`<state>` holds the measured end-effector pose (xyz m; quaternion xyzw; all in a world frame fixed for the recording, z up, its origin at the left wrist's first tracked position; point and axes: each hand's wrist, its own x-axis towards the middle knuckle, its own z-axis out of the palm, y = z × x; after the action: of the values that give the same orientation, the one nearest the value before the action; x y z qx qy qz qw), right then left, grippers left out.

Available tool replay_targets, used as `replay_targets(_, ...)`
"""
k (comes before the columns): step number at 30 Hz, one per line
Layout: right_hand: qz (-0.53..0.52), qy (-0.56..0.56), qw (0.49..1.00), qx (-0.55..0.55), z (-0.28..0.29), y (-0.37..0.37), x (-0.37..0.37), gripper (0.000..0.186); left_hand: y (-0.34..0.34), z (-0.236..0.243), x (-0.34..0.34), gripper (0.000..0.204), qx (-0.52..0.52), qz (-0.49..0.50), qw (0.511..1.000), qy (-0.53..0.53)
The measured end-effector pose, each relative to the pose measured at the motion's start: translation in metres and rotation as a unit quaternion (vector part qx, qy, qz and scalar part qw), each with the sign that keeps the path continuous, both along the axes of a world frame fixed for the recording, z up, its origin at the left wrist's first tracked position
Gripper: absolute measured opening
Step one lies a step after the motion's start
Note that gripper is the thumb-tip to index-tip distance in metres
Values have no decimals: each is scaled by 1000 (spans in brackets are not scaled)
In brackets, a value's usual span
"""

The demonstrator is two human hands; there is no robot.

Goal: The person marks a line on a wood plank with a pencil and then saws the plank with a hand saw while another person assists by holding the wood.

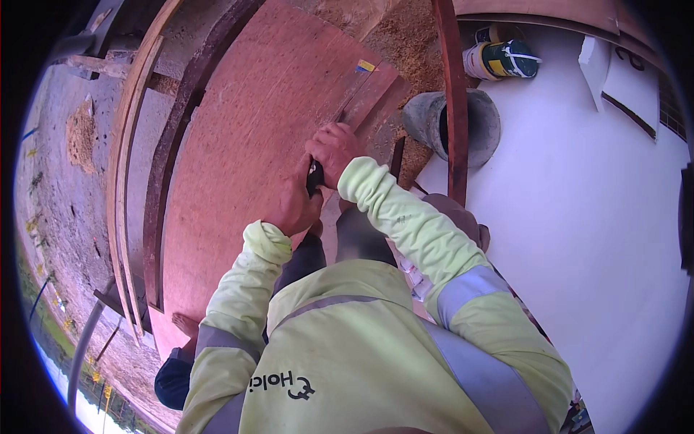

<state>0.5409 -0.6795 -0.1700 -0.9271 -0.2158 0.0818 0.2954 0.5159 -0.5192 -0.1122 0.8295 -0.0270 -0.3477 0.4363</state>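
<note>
Both my hands are closed together on a black-handled tool (315,176), above a large reddish plywood sheet (238,145). My left hand (295,202) wraps the handle from the near side. Just beyond it, my right hand (335,150) grips the far side with bent fingers. The tool's working end is mostly hidden by my hands. From my right knuckles a thin dark line runs away across the sheet toward a small blue and yellow label (366,66). A narrower strip of board (376,105) lies along the right of that line.
Long timber strips (134,145) and a dark curved beam (173,145) border the sheet's left. Rightward are a red-brown beam (453,108), a grey cylindrical container (482,129), lying buckets (500,59) and a white surface (578,217). Sawdust (412,50) is heaped beyond. A dark cap (173,380) shows lower left.
</note>
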Motion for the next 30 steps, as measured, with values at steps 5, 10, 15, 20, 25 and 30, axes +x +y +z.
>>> replay_targets(5, -31, -23, 998, 40, -9, 17, -20, 24, 20, -3, -17, 67, 15, 5, 1000, 11)
replay_targets(10, 36, 76, 996, 38, 19, 32, -23, 26, 47, 34, -34, 69, 46, -4, 998, 32)
replay_targets(15, 92, 22, 992, 82, 106, 84, -82, 27, 85, 161, -82, 66, 78, 31, 991, 104)
replay_targets(20, 106, 93, 980, 137, 83, 84, -70, 21, 86, 131, -76, 67, 121, 0, 990, 73)
replay_targets(25, 92, 130, 985, 64, -38, 18, 24, 31, 16, -3, 7, 54, 64, 27, 998, -10)
replay_targets(30, 137, 150, 974, 98, 43, 63, -38, 27, 62, 87, -49, 63, 67, 20, 997, 36)
